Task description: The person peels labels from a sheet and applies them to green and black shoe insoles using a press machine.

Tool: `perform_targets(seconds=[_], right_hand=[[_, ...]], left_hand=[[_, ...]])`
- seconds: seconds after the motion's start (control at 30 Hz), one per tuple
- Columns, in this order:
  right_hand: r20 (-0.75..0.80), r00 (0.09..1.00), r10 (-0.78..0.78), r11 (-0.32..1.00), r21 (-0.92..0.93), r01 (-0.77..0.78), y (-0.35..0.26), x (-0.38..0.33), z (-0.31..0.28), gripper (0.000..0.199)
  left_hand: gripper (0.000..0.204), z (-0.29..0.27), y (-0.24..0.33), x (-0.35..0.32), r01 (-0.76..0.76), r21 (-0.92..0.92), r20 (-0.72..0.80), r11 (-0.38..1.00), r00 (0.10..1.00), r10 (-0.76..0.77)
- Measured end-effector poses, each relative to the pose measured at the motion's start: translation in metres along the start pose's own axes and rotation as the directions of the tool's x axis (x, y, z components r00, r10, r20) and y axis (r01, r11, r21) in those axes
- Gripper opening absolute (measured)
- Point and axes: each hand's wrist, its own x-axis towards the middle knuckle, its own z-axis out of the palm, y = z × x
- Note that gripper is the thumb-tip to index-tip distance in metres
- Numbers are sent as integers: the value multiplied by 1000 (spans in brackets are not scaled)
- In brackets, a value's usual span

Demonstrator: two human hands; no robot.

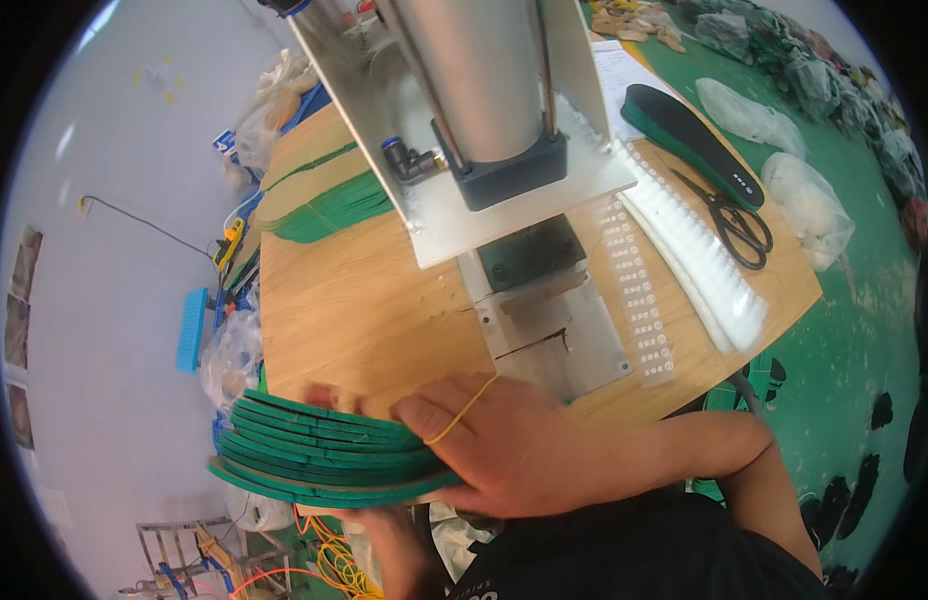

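Observation:
A stack of green insoles (324,450) is held on edge at the table's near side, between my two hands. My right hand (514,450) wraps round the stack's right end, the thumb on the near side and the fingers on the far side. A thin yellow rubber band (466,408) stretches across those fingers. My left hand (336,398) grips the stack from below; its blurred fingertips show past the far edge, and the palm is hidden behind the insoles. Beyond my hands stands a press (504,160) with a metal cylinder, over a metal base plate (574,350).
More insoles (329,205) lie at the table's far left. Right of the press are a clear label strip (639,300), white strips (699,270), black scissors (736,225) and a dark insole with a green edge (694,140). Plastic bags (809,205) lie beyond the right edge.

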Motion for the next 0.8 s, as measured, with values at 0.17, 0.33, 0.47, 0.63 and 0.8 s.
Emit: perform_targets(seconds=[0.17, 0.33, 0.47, 0.63, 0.8], right_hand=[[320, 941, 114, 959, -282, -20, 43, -8, 9, 56], [313, 927, 209, 922, -379, -80, 47, -26, -19, 65], [164, 956, 245, 879, -453, -148, 53, -48, -51, 69], [120, 974, 190, 930, -340, -139, 68, -54, -27, 69], [85, 985, 150, 958, -260, -123, 73, -59, -27, 65]], left_hand=[[96, -10, 45, 41, -58, 738, 256, 673, 946, -200], [71, -17, 54, 44, -54, 923, 294, 380, 735, -611], [70, -10, 50, 36, -59, 946, 214, 320, 852, -477], [76, 19, 49, 47, -174, 955, 279, 241, 804, -525], [79, -21, 62, 38, -156, 932, 325, 328, 763, -558]])
